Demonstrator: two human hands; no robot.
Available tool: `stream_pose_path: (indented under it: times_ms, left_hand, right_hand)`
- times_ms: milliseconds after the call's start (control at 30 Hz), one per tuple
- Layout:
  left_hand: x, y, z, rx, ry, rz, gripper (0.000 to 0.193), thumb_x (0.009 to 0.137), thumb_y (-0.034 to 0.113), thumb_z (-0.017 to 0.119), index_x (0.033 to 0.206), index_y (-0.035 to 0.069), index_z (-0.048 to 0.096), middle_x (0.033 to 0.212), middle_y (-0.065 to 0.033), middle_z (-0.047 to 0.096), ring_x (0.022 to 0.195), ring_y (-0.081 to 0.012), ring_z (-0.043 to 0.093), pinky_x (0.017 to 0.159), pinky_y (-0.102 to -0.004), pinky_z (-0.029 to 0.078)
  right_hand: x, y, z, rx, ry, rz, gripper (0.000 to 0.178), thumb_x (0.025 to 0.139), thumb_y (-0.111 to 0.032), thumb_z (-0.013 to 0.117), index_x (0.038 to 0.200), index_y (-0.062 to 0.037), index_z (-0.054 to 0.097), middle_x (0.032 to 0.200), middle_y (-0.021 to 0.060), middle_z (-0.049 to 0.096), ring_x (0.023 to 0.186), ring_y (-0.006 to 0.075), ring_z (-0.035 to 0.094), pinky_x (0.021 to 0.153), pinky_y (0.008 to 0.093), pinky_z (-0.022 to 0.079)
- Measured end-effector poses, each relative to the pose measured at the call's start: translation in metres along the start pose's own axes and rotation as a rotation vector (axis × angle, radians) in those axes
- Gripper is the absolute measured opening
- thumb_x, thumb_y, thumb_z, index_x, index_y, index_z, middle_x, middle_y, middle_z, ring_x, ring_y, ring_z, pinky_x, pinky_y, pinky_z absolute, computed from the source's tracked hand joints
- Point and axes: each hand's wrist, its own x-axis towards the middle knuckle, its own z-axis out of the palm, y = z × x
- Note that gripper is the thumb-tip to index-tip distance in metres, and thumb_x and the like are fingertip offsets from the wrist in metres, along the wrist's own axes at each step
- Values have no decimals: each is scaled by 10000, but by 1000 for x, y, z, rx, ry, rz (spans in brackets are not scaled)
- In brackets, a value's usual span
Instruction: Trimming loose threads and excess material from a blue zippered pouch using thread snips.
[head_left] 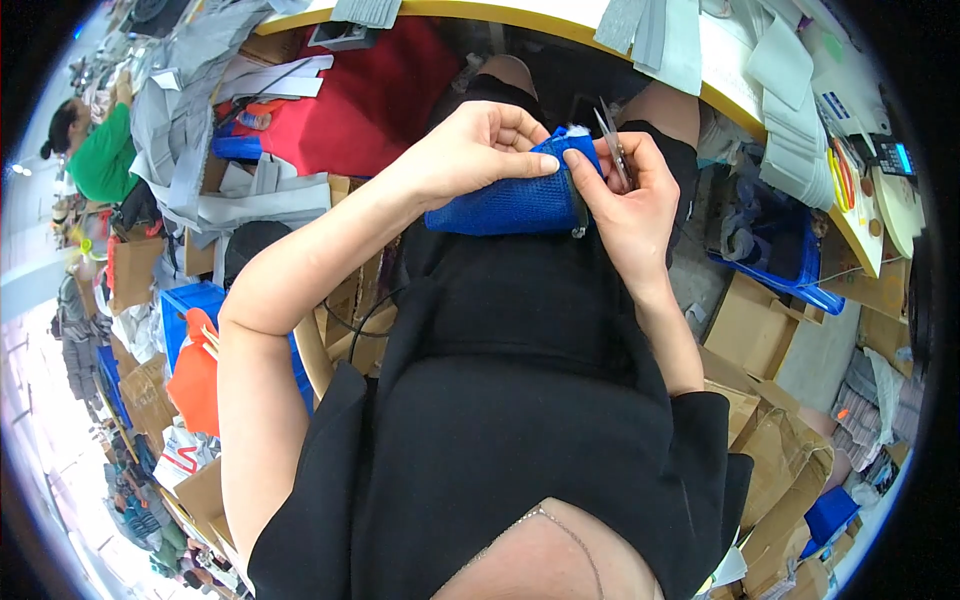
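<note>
A small blue mesh pouch (500, 206) with a dark edge strip, perhaps a zipper, is held above my lap. My left hand (480, 150) pinches its upper edge between thumb and fingers. My right hand (635, 195) grips the pouch's right end, its thumb pressed on the blue fabric near the left thumb. A small pair of metal scissors (613, 145) is also in my right hand, blades pointing up and away from the pouch. A bit of white shows at the pouch's top corner. The fingers behind the fabric are partly hidden.
Ahead is a yellow-edged table (530, 16) with stacked grey fabric pieces (795, 140). Red fabric (375, 105) lies at the left. A blue crate (770, 262) and cardboard boxes (755, 325) stand at the right. A person in green (103, 155) sits far left.
</note>
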Motion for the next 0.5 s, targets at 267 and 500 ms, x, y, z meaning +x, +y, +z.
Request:
stream_pose_path:
  times_ms: [267,500]
  left_hand:
    - [-4,4,5,-223,-5,28,242,827,111,779,1013,6,664,929,-77,709,834,-108,669,822,-240,533]
    - [-9,11,6,-226,-10,46,264,826,167,793,1010,16,679,916,-66,707,837,-105,666,806,-239,531]
  right_hand:
    - [-4,3,-4,-504,162,-831,366,617,-2,739,980,-26,699,889,85,634,741,236,621,630,323,534]
    - [-8,-2,-5,-610,60,-891,443,577,-19,727,1019,-19,719,931,75,632,748,223,602,614,302,522]
